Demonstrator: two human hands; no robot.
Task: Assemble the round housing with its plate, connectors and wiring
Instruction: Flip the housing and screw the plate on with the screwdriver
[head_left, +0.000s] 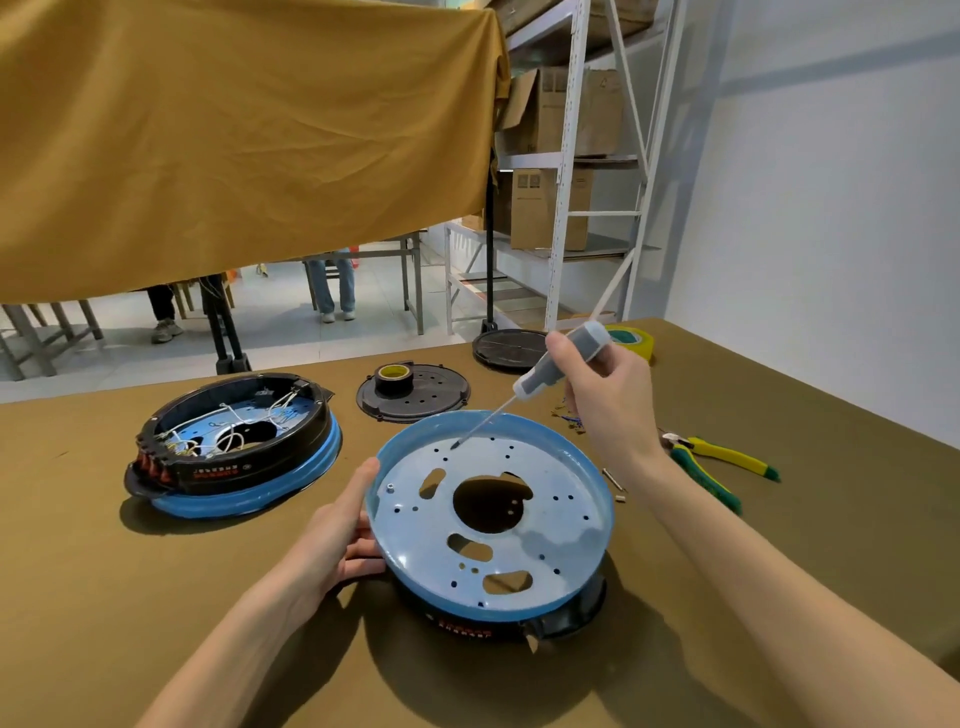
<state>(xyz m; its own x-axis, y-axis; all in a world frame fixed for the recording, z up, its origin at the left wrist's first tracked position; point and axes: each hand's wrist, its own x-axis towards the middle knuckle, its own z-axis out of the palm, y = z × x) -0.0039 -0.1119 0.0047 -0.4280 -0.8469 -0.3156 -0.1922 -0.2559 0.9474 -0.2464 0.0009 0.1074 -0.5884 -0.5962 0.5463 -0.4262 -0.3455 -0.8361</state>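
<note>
You drive a screw into the plate (545, 499) while bracing the housing (566, 616).

Your left hand (332, 540) cups the rim at nine o'clock, fingers curled under it, so nothing turns. Your right hand (602, 395) grips the screwdriver (558, 364), its tip at a hole near eleven o'clock; a screw there is probably too small to see. The housing sits before you, the pliers (711, 457) at three o'clock within reach.
</note>
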